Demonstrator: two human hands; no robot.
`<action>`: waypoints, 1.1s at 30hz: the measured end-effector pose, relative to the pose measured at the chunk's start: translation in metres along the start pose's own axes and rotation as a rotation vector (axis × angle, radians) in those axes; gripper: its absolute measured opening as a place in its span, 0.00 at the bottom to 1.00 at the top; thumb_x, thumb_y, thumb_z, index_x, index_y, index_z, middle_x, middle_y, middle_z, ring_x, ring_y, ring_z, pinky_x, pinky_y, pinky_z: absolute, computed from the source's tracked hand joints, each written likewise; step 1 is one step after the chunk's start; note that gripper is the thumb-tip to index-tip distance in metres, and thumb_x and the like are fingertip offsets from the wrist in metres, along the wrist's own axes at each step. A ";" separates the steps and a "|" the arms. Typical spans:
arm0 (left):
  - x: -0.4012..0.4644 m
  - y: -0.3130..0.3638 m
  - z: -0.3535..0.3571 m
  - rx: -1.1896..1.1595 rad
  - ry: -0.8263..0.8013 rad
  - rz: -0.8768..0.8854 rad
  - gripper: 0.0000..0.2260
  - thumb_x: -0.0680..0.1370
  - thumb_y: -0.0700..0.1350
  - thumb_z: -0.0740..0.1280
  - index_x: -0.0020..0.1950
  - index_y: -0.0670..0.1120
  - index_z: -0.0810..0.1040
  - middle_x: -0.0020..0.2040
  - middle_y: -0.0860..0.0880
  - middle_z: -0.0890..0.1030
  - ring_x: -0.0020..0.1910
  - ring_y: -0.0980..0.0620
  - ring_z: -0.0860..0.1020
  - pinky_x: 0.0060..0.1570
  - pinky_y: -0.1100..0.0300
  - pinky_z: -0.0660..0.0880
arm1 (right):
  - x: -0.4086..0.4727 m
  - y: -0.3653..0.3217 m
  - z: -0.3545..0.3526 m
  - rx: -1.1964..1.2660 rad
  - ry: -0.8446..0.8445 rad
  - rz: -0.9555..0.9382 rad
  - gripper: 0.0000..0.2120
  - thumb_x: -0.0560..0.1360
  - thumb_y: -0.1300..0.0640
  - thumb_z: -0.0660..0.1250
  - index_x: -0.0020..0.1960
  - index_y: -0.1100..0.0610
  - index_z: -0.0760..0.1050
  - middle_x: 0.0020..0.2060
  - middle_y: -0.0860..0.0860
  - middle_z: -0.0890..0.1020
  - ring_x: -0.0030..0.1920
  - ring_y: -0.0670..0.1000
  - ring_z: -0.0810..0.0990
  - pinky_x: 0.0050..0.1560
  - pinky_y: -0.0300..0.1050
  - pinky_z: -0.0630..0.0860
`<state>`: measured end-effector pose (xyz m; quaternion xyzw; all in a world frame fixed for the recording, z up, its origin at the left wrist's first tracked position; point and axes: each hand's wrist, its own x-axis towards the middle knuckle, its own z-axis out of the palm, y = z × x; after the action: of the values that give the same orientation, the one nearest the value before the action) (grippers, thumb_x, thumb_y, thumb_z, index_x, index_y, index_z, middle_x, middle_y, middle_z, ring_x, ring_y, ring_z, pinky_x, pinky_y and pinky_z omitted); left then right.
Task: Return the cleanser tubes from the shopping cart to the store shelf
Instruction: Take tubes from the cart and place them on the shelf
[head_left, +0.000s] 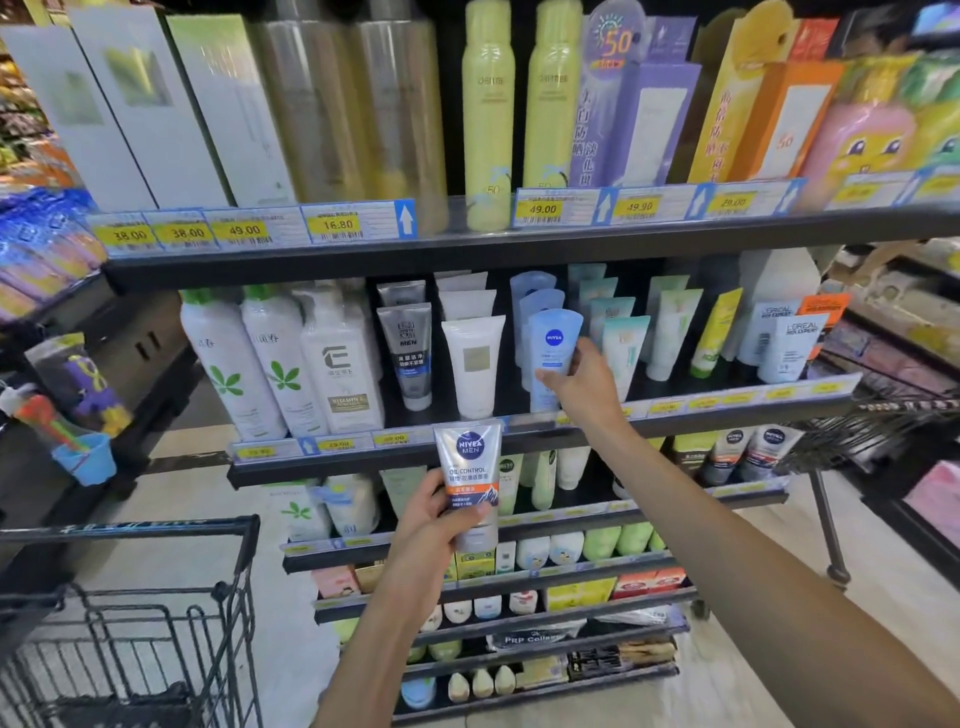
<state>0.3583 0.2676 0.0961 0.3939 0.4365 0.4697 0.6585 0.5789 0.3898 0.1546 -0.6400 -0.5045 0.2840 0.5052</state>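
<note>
seating one tube while another waits

toppling is the main risk, i judge: the right hand (584, 382) pinches the pale blue nivea tube (553, 348) between thumb and fingers at the front of its row on the middle shelf (519, 441), and a careless push could knock over the blue tubes lined up behind it or nudge the white tube (474, 364) just beside it off the lip. letting go before it stands steady could drop it forward too. the left hand (441, 519) is curled round the lower part of the nivea men tube (469, 478), held upright below that shelf edge, apart from any row; matching tubes appear lower right, so misplacing it is possible. the shopping cart (156, 597) sits at lower left, well apart from both hands.
</note>
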 end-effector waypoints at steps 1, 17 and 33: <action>0.001 0.000 0.000 0.003 -0.003 -0.001 0.24 0.75 0.30 0.72 0.67 0.48 0.75 0.60 0.44 0.85 0.61 0.41 0.83 0.70 0.38 0.71 | 0.000 0.000 0.000 -0.003 -0.005 -0.003 0.20 0.76 0.62 0.75 0.63 0.55 0.71 0.56 0.51 0.81 0.56 0.52 0.81 0.51 0.45 0.77; 0.010 -0.014 0.024 0.068 -0.044 -0.018 0.24 0.76 0.32 0.72 0.68 0.50 0.75 0.60 0.47 0.85 0.62 0.44 0.83 0.70 0.35 0.70 | -0.031 0.008 -0.027 -0.069 -0.007 -0.096 0.38 0.76 0.57 0.76 0.81 0.53 0.61 0.72 0.50 0.75 0.72 0.47 0.73 0.73 0.47 0.71; -0.022 -0.074 0.160 0.111 -0.019 0.045 0.25 0.75 0.34 0.74 0.70 0.48 0.74 0.60 0.48 0.85 0.60 0.46 0.83 0.60 0.44 0.79 | -0.126 0.086 -0.214 -0.515 -0.224 -0.192 0.26 0.84 0.46 0.64 0.79 0.49 0.64 0.77 0.46 0.68 0.76 0.48 0.67 0.72 0.43 0.66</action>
<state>0.5265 0.2106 0.0811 0.4441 0.4465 0.4556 0.6291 0.7554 0.1965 0.1261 -0.6613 -0.6708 0.1661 0.2918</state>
